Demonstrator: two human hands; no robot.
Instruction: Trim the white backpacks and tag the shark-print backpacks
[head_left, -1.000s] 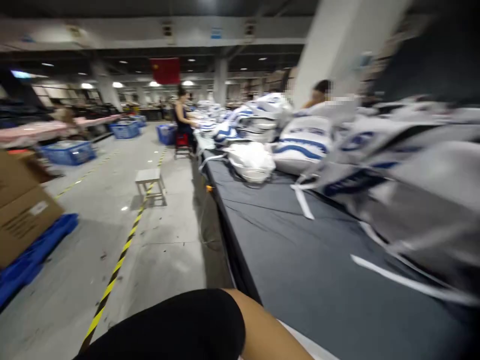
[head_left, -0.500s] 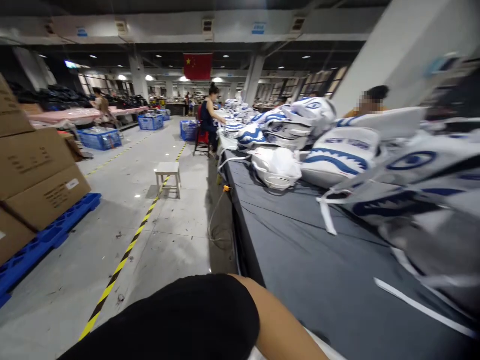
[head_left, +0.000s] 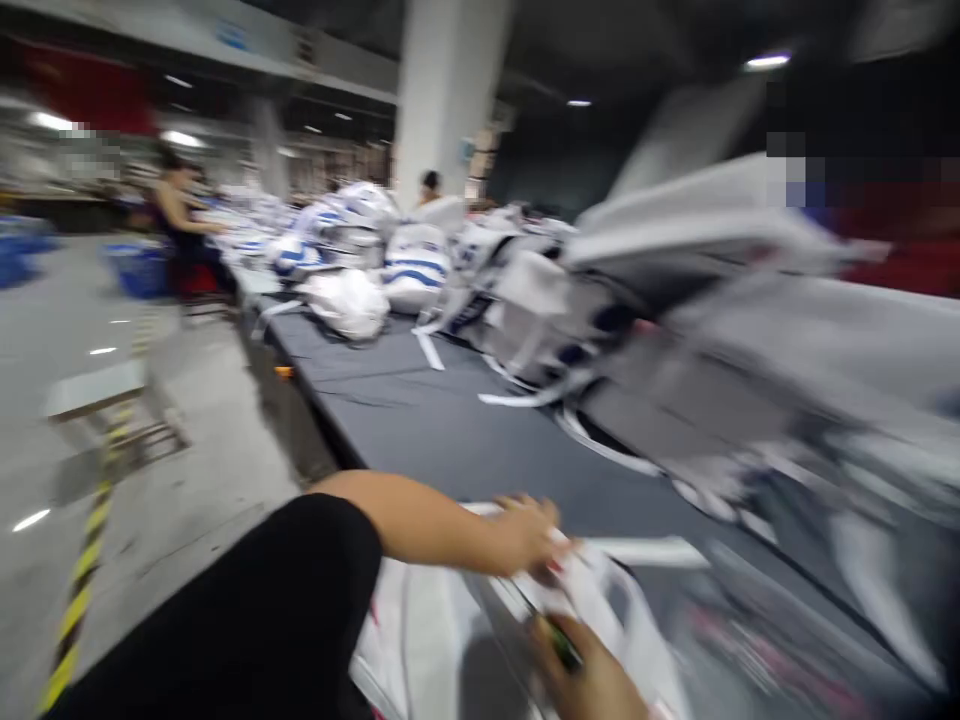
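Note:
A white bag point(head_left: 442, 640) with a grey zip-like line and some red details lies at the table edge, close to my body. My left hand point(head_left: 529, 535) reaches across it, fingers bent and closed on the white fabric, though blurred. Just below, my right hand point(head_left: 592, 670) is wrapped around a small dark object point(head_left: 562, 645) with a green-yellow patch; its kind is unclear through the blur. A white strap point(head_left: 652, 551) extends from the bag to the right.
A heap of white and blue bags point(head_left: 360, 225) covers the far side of the grey table point(head_left: 375, 400), with more blurred white pieces point(head_left: 712, 350) on the right. A clear plastic bag point(head_left: 765, 640) lies front right. A stool point(head_left: 97, 390) and a seated co-worker point(head_left: 180, 220) are left.
The view has swung right and the table now fills more of it. Both my hands and the white bag have come into view; before, only my left arm showed.

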